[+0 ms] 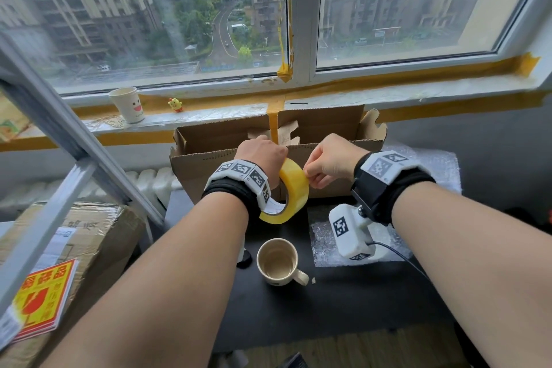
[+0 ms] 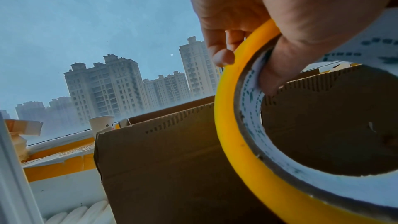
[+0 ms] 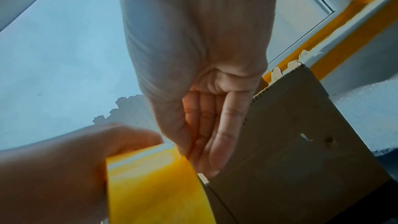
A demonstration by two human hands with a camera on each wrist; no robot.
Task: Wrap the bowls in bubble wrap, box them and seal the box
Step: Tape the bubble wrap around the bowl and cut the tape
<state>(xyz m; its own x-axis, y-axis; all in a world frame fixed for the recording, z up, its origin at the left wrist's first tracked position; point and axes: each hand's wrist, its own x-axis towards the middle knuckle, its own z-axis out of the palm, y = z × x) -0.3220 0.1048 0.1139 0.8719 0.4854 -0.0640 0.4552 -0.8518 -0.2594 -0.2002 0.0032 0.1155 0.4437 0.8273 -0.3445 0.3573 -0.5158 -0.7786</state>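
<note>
Before one box (image 1: 209, 164), two hands hold one tape roll (image 1: 294, 188).

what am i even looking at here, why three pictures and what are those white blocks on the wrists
No machine here: a person is packing with two bare hands. The white blocks with black patterns are bands strapped to the wrists, each carrying a small camera. The big picture comes from a camera on the person's head, looking down at both arms. The other two come from the wrist cameras, looking along each hand, so everything looms close.

The left hand holds a yellow tape roll, thumb through its core. The right hand pinches at the roll's outer surface, probably feeling for the tape's loose end. Behind them stands an open cardboard box with its flaps up. On the black table sit an empty mug and bubble wrap. A paper cup stands on the windowsill.
</note>
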